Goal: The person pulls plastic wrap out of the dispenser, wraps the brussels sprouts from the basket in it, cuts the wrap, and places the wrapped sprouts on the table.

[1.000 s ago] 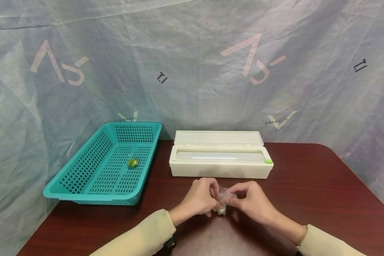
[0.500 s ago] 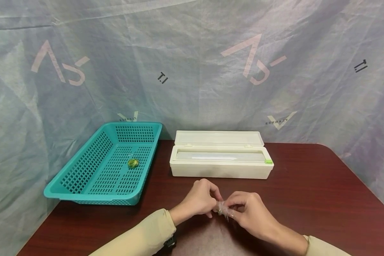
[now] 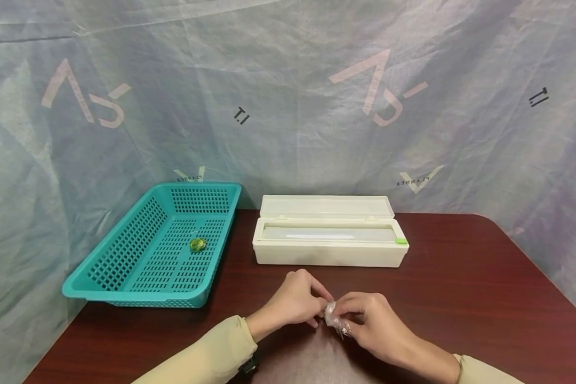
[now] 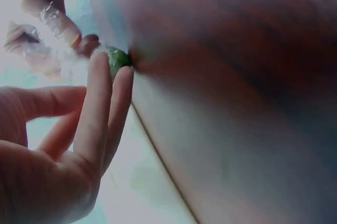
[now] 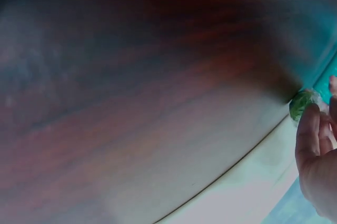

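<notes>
A small green Brussels sprout (image 4: 119, 60), wrapped in clear plastic wrap (image 3: 338, 324), is between my two hands just above the table. My left hand (image 3: 295, 300) holds the sprout's left side with its fingertips. On the other side my right hand (image 3: 376, 326) pinches the gathered, crumpled end of the wrap between thumb and fingers. Leaf veins show on the sprout (image 5: 300, 104) at the right edge of the right wrist view. In the head view the film and fingers hide most of its green.
At the left stands a teal basket (image 3: 216, 256) with one wrapped green sprout (image 3: 198, 245) inside. A white plastic wrap dispenser (image 3: 328, 256), lid up, lies behind my hands on the dark red table (image 3: 461, 277). A printed grey cloth (image 3: 288, 106) hangs behind.
My right hand has moved slightly down and toward me, turning the wrap's loose end from above the sprout to its lower right. The left hand stays nearly in place. The film now looks more bunched.
</notes>
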{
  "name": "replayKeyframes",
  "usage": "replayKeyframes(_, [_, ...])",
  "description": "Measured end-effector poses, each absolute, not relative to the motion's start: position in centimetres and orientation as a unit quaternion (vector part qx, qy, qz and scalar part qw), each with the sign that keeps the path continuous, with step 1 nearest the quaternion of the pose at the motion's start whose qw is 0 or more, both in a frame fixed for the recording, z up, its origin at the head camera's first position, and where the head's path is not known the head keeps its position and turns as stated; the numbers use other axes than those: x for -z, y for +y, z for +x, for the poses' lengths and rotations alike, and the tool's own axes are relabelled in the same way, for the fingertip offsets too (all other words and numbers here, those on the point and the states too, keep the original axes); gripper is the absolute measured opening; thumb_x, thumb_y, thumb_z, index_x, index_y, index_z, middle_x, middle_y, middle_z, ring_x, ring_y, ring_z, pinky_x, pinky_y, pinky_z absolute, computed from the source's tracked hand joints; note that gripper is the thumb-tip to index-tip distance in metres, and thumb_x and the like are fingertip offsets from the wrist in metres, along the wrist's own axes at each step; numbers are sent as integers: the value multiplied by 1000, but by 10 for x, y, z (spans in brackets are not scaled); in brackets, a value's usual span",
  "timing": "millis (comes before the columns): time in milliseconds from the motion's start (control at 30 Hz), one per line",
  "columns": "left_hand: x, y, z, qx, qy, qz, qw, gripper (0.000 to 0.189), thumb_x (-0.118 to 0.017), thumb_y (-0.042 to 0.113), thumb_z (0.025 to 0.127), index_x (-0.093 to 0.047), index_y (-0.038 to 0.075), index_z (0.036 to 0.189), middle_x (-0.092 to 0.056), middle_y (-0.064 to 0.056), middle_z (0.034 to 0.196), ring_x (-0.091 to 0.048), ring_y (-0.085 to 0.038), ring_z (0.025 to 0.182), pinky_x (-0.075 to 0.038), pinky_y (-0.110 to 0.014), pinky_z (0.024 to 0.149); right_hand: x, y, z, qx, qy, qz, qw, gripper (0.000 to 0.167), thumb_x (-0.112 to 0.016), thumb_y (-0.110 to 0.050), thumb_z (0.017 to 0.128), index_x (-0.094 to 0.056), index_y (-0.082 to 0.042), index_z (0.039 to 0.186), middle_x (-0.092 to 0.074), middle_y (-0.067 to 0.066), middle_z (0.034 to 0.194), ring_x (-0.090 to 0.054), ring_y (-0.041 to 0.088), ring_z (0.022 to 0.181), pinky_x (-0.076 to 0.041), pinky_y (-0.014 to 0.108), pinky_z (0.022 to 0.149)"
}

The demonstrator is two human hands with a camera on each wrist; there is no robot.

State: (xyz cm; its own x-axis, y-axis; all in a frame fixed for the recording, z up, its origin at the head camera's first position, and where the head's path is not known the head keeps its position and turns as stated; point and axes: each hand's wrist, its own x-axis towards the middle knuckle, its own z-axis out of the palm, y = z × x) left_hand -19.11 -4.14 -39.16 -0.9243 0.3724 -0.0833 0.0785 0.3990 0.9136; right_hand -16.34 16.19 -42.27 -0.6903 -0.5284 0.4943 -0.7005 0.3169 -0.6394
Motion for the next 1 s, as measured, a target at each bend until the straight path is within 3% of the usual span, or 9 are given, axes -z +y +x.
replayKeyframes(167, [388, -43, -189, -517, 828, 159, 148, 4, -78, 1, 90, -82, -1, 91, -75, -7, 79, -72, -24, 54, -58, -31, 51, 423, 163, -162, -404, -814, 397, 127, 35, -83, 14, 78, -80, -19, 91, -73, -7, 99, -70, 8, 92, -58, 24, 81])
replayKeyframes(267, [389, -43, -189, -515, 830, 159, 143, 5, -82, -3, 88, -82, -1, 93, -76, -11, 87, -71, -21, 52, -58, -31, 51, 424, 163, -161, -395, -812, 405, 140, 37, -83, 15, 76, -81, -19, 90, -73, -6, 98, -69, 8, 91, -56, 20, 81])
replayKeyframes(500, [396, -40, -188, -499, 846, 161, 100, 12, -82, -11, 84, -83, 2, 86, -76, -5, 76, -68, -15, 47, -55, -28, 46, 423, 162, -160, -424, -810, 383, 131, 37, -84, 16, 76, -78, -20, 85, -74, -7, 95, -71, 8, 88, -58, 20, 78])
replayKeyframes(700, [397, -39, -188, -481, 858, 163, 80, 19, -78, -14, 83, -83, 5, 83, -74, 1, 70, -65, -13, 43, -53, -27, 43, 416, 161, -158, -448, -833, 316, 79, 15, -87, -6, 86, -80, -19, 84, -75, -14, 91, -71, 7, 88, -60, 32, 79])
replayKeyframes(800, [397, -39, -187, -476, 861, 164, 73, 22, -76, -15, 83, -83, 6, 83, -73, 4, 68, -63, -13, 42, -52, -27, 42, 413, 162, -159, -462, -846, 264, 34, 8, -86, -14, 89, -82, -19, 85, -75, -15, 88, -71, 7, 84, -58, 31, 80])
replayKeyframes(1000, [397, -38, -187, -480, 860, 160, 72, 26, -71, -20, 80, -82, 4, 83, -68, 5, 63, -63, -12, 42, -53, -27, 42, 412, 163, -163, -535, -822, 182, -70, 5, -79, -10, 94, -82, -6, 92, -74, 2, 81, -69, 18, 60, -57, 31, 57])
